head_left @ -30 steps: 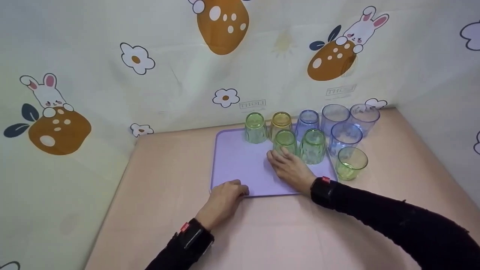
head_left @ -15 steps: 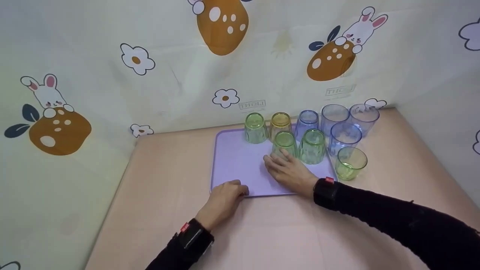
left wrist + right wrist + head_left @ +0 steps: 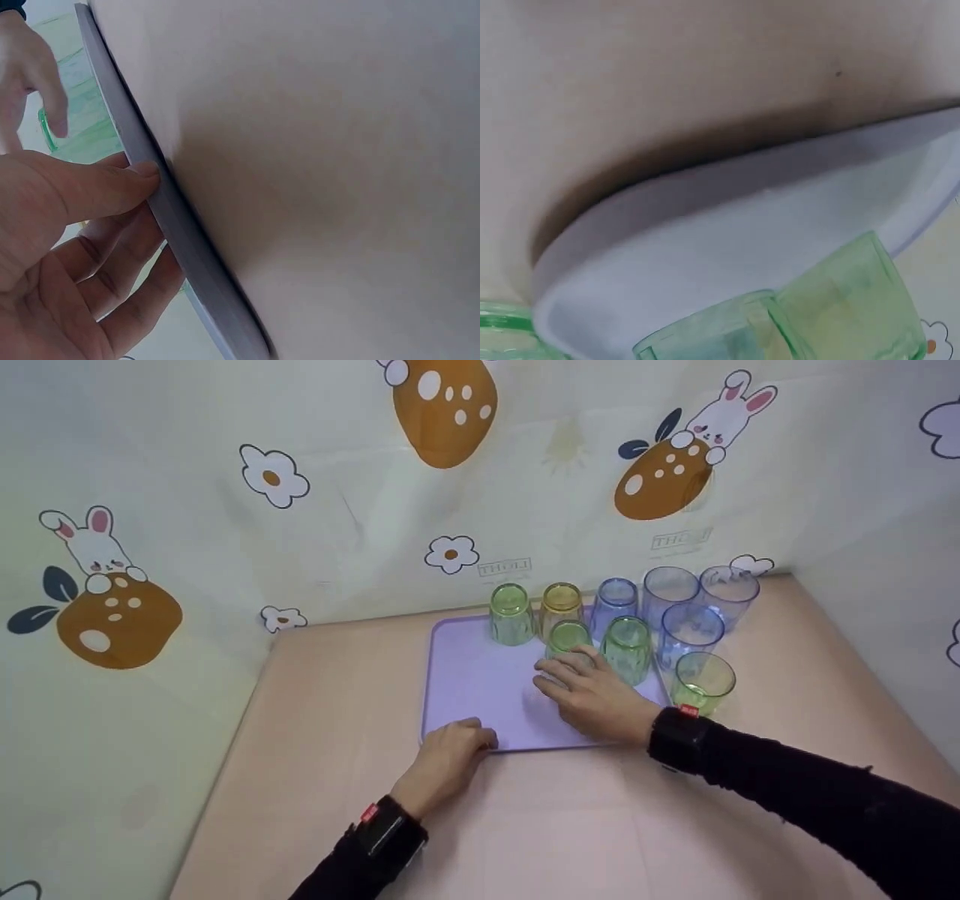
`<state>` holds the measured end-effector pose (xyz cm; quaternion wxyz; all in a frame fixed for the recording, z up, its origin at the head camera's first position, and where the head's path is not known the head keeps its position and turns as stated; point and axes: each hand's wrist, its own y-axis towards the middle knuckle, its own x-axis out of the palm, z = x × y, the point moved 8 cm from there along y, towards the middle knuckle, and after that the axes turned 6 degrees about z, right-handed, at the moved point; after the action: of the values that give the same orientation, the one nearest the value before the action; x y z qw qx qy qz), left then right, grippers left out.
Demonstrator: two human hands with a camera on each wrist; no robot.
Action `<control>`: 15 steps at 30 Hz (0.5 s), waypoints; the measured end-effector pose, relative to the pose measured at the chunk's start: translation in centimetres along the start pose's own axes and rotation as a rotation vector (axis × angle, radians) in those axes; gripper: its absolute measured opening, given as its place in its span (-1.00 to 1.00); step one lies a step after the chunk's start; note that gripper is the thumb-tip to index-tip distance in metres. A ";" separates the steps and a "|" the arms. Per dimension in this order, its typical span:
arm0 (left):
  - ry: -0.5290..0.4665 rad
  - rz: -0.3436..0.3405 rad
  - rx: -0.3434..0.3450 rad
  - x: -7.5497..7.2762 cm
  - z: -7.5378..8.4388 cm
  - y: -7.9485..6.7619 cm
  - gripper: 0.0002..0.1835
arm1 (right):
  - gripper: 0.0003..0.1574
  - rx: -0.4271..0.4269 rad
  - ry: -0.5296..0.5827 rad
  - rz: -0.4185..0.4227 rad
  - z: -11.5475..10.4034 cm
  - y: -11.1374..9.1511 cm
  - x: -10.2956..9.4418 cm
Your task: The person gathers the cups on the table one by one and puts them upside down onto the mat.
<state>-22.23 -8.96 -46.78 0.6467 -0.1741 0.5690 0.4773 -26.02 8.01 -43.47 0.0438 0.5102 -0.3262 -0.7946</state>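
At the front edge of the purple tray, my left hand grips the rim. The left wrist view shows the thumb on the outer side and the fingers curled to the inner side. My right hand is over the tray with its fingers spread, overlapping the near side of an upside-down green glass and hiding its lower part. Another upside-down green glass stands just right of it. Behind stand an upturned green glass, a yellow one and a blue one.
Right of the tray, upright glasses stand close together on the table: a yellow-green one, a blue one and two paler blue ones behind. A printed cloth hangs along the back and sides.
My right hand first shifts slightly left, then back to the right, its wrist drawing away and its fingers spreading more beside the green glass. The left hand and the tray stay put.
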 end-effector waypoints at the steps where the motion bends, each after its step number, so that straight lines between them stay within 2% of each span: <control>1: -0.002 0.001 0.003 0.0 0.0 0.0 -0.89 | -0.52 0.011 0.010 0.023 0.3 0.0 -0.4; 5: -0.004 0.017 0.019 0.0 0.1 0.0 -0.88 | -0.55 0.064 0.056 0.092 1.6 0.1 -2.3; 9: -0.007 0.024 0.021 -0.1 0.1 0.0 -0.90 | -0.52 0.150 0.098 0.105 3.3 0.0 -3.6; 15: -0.001 0.011 0.007 -0.1 0.1 0.0 -0.90 | -0.44 0.240 0.104 0.161 5.7 -0.9 -5.5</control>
<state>-22.15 -8.95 -46.63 0.6449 -0.1683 0.5713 0.4789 -27.93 13.59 -38.14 0.0630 0.5245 -0.4562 -0.7161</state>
